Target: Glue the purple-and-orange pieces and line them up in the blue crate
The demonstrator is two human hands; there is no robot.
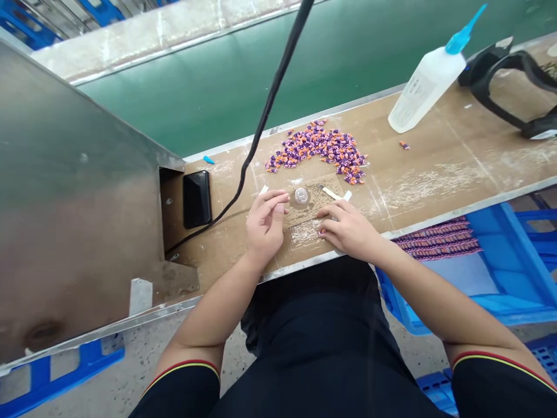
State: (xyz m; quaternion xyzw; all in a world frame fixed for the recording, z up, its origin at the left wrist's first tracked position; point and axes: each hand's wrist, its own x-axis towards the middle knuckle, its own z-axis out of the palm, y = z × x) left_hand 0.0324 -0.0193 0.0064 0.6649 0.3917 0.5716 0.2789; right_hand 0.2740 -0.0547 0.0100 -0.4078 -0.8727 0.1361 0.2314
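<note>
Many small purple and orange pieces (322,145) lie in a curved heap on the brown work surface. Below the heap, a small clear round container (301,195) stands on a speckled brown sheet (313,204). Left of the container is my left hand (266,223), its thumb and fingertips pressed together; whatever they pinch is too small to make out. My right hand (342,227) rests at the sheet's right side, fingers curled around a small purple and orange piece (321,233) near the table edge. A white-handled tool (332,193) lies just above my right hand.
A black phone (196,199) lies at the left beside a metal housing (82,203). A dark cable (270,98) crosses the view. A white bottle (426,87) with a blue nozzle stands right, near a black frame (483,87). Below right is a blue crate (513,261).
</note>
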